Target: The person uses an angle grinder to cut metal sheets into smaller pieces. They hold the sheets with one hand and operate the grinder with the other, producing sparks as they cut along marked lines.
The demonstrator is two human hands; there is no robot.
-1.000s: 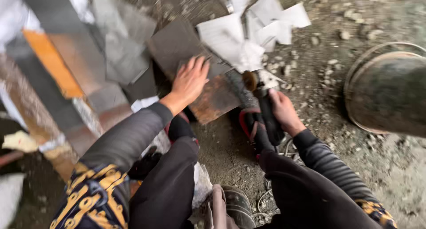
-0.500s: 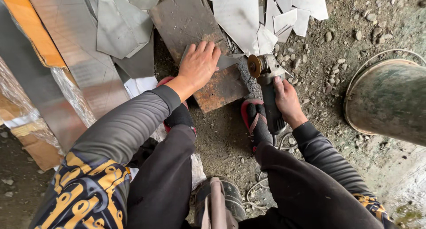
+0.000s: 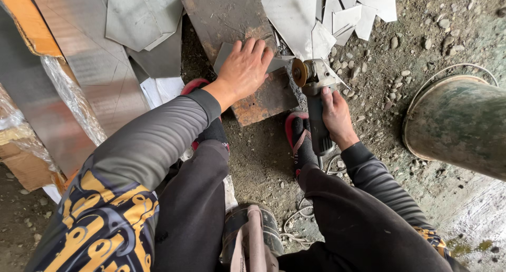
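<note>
Pinning small grey sheet piece (image 3: 227, 55) on rusty plate (image 3: 247, 51), left hand (image 3: 243, 69) lying flat, bare; right hand (image 3: 335, 114) gripping angle grinder (image 3: 315, 101), disc (image 3: 300, 72) sitting just beside fingers — slip or kickback risking cut, probably.

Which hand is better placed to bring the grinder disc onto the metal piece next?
Probably the right hand: it already grips the angle grinder, its disc beside the small metal piece. The left hand lies flat on that piece, pinning it to the rusty plate.

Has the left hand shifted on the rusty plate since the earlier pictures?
No. The left hand presses on the rusty plate at about the same spot, near the plate's right edge and the angle grinder; only the head camera has moved.
</note>
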